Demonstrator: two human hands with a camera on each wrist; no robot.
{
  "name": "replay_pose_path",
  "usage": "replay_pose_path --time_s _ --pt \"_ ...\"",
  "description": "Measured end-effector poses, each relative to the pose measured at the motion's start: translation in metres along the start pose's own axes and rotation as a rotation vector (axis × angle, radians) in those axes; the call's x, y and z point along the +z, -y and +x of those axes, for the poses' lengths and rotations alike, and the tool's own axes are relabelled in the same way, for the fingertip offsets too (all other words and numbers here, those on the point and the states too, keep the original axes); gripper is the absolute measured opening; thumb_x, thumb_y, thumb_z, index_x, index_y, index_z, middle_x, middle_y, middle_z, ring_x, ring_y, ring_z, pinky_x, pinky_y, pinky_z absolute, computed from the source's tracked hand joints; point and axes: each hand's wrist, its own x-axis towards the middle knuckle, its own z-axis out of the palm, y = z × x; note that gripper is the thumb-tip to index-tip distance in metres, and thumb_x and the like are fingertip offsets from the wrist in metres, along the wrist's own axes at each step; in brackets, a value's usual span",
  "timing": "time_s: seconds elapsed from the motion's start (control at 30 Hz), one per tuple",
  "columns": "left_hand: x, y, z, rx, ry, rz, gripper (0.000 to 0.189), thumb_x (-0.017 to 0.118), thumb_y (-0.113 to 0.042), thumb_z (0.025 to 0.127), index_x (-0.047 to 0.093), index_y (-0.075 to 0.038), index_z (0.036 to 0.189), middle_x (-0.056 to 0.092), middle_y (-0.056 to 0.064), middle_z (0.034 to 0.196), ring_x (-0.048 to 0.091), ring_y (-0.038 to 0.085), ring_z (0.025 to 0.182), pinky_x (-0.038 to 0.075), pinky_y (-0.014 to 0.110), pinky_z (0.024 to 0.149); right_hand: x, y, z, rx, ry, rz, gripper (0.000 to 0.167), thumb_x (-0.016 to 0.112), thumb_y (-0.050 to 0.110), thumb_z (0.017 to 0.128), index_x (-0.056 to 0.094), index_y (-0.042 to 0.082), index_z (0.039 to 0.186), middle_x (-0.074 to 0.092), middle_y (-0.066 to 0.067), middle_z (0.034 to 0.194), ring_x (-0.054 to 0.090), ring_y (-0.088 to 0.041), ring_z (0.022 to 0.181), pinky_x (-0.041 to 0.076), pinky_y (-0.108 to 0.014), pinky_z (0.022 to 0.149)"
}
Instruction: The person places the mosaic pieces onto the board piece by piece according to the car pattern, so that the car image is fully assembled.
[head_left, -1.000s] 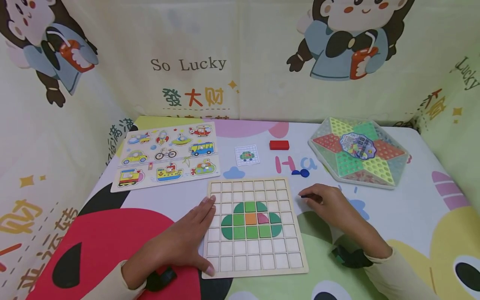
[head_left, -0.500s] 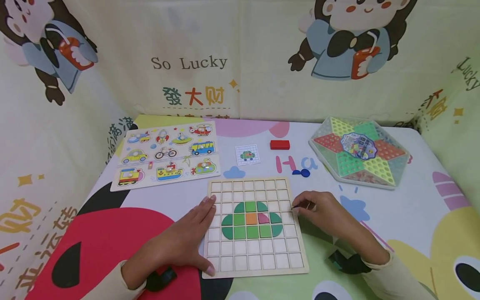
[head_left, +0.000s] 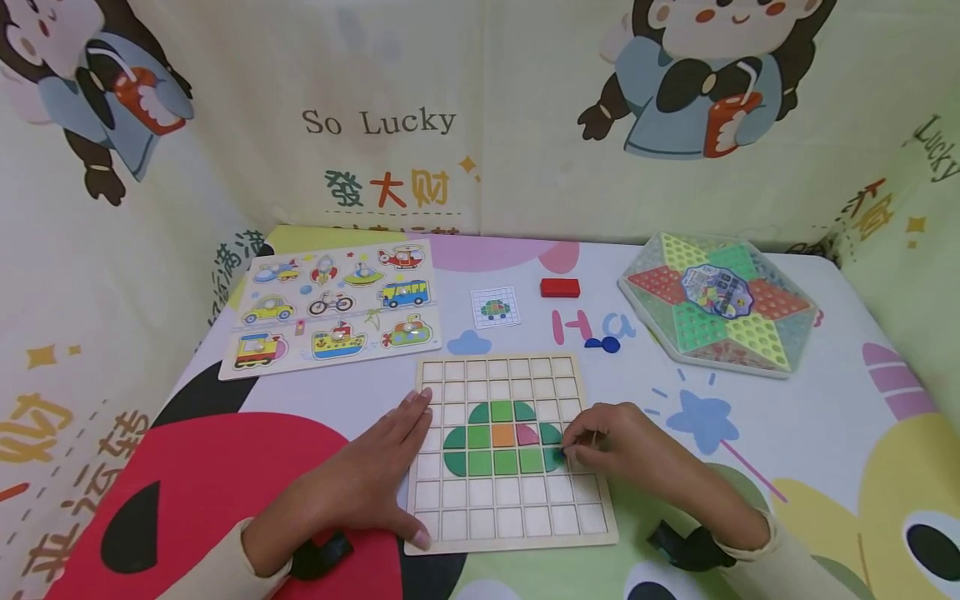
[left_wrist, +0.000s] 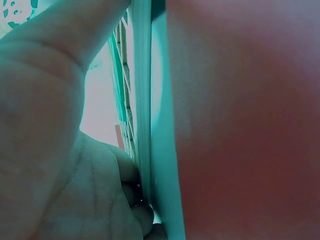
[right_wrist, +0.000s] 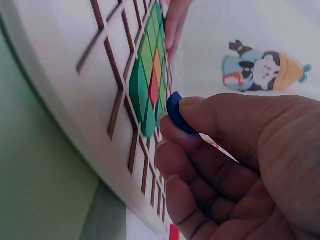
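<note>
A square wooden grid board (head_left: 510, 525) lies on the table, its middle filled with green tiles (head_left: 506, 462), an orange tile (head_left: 502, 437) and a pink rounded tile (head_left: 527, 434). My left hand (head_left: 352, 487) rests along the board's left edge, fingers extended and thumb at the lower left corner. Over the right side of the grid is my right hand (head_left: 622, 442), pinching a small blue curved tile (right_wrist: 179, 116) between thumb and forefinger. Its fingertips are right beside the dark green tiles at the right end of the pattern.
Behind the board lie a small pattern card (head_left: 495, 308), a red block (head_left: 559, 288) and loose blue tiles (head_left: 610, 345). A vehicle peg puzzle (head_left: 352, 333) is at the back left, a hexagonal Chinese checkers box (head_left: 716, 304) at the back right.
My right hand has moved left and toward me with the blue tile, from beside the board to over its right columns. The left hand has stayed in place.
</note>
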Motion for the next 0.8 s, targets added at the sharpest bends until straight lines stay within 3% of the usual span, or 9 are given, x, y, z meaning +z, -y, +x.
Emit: replay_pose_path --time_s 0.2,0.4,0.8 --pt "-0.001 -0.001 0.000 -0.003 0.000 -0.004 0.131 0.082 -0.065 0.056 0.019 -0.005 0.155 0.005 0.007 0.163 0.003 0.028 0.147 0.026 0.050 0.111 0.009 0.006 -0.001 -0.063 0.019 -0.065 0.017 0.071 0.001 0.087 0.075 0.009 0.102 0.068 0.008 0.096 0.060 -0.007 0.086 0.054 -0.025 0.072" --pt "-0.001 0.000 0.000 -0.008 0.004 -0.004 0.132 0.082 -0.065 0.056 0.019 -0.006 0.155 0.004 0.007 0.163 0.003 0.028 0.147 0.026 0.050 0.112 0.019 0.014 0.000 -0.160 0.087 -0.085 0.018 0.071 0.001 0.087 0.076 0.014 0.098 0.067 0.013 0.096 0.061 -0.006 0.091 0.053 -0.028 0.079" --pt "-0.001 -0.001 0.000 0.001 -0.003 -0.001 0.132 0.082 -0.065 0.056 0.019 -0.005 0.155 0.005 0.008 0.162 0.004 0.028 0.147 0.029 0.050 0.111 0.037 0.021 0.004 -0.068 0.194 -0.100 0.014 0.074 0.011 0.088 0.075 0.019 0.099 0.061 0.019 0.093 0.055 -0.001 0.087 0.051 -0.026 0.080"
